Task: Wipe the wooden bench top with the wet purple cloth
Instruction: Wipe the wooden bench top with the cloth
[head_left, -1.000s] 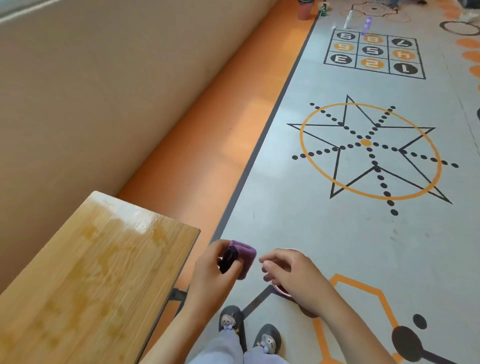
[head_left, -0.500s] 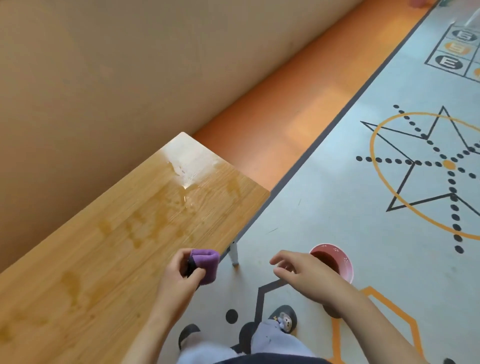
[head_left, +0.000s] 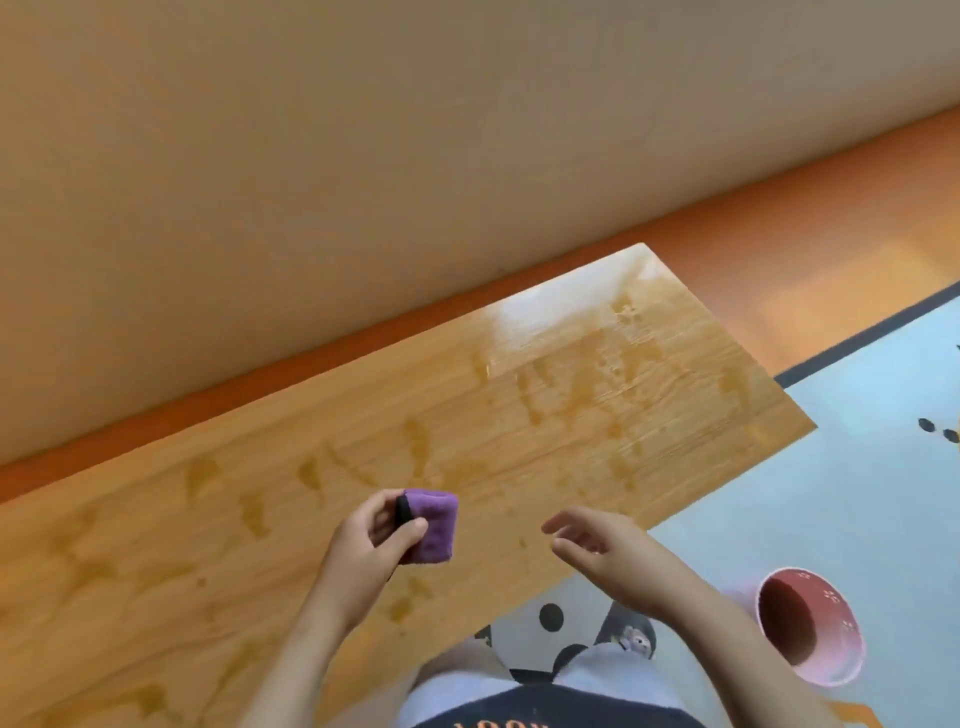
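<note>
Head view: the folded purple cloth (head_left: 431, 527) is pinched between thumb and fingers of the left hand (head_left: 363, 545), over the near part of the wooden bench top (head_left: 571, 395); contact cannot be confirmed. The right hand (head_left: 608, 551) is relaxed, nothing held. Positioning for a stroke is judged to be in hand; next, the cloth should be pressed flat and drawn along the wood.

Orange lettering on the dark shirt (head_left: 550, 709) is cut off, unreadable
</note>
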